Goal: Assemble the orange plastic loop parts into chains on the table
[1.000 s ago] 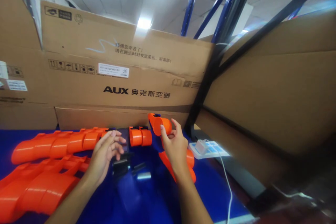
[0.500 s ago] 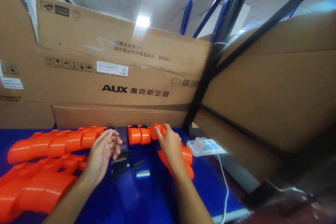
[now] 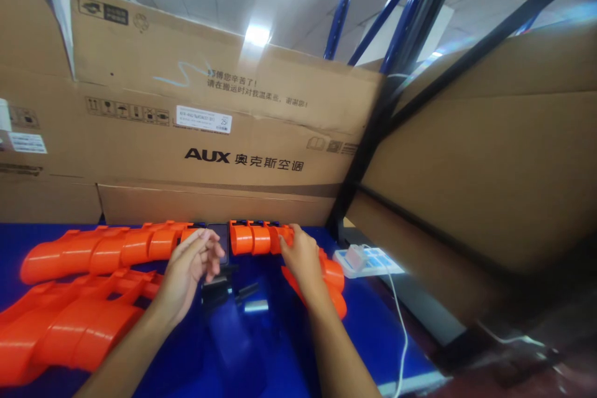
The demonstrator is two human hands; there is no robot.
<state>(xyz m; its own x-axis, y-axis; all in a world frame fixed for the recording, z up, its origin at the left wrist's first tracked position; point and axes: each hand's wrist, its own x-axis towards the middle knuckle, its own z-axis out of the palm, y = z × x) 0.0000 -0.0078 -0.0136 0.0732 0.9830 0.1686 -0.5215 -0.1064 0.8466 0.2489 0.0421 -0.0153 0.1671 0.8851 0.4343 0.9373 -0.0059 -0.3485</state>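
Observation:
My right hand (image 3: 301,258) grips a short, rounded orange plastic piece (image 3: 277,240), with the thumb on its near side. That piece sits at the right end of a row of matching orange pieces (image 3: 250,239) standing against the carton. My fingers hide part of it. My left hand (image 3: 193,267) hovers over the blue tabletop, fingers loosely curled and apart, with nothing visible in them. Just behind it are a dark phone-like slab (image 3: 224,241) and the long orange row (image 3: 105,250). More orange pieces (image 3: 333,277) lie beside my right wrist.
Larger orange pieces (image 3: 79,329) spread over the left front. Small black parts (image 3: 217,292) and a silvery cylinder (image 3: 256,306) lie in the middle. A white power strip (image 3: 373,262) with a cable sits at right, near a black rack post (image 3: 357,168). A large carton (image 3: 209,186) walls the back.
My right hand has brought the orange piece against the end of the short row and turned it into line. My left hand has barely moved; the view has shifted slightly.

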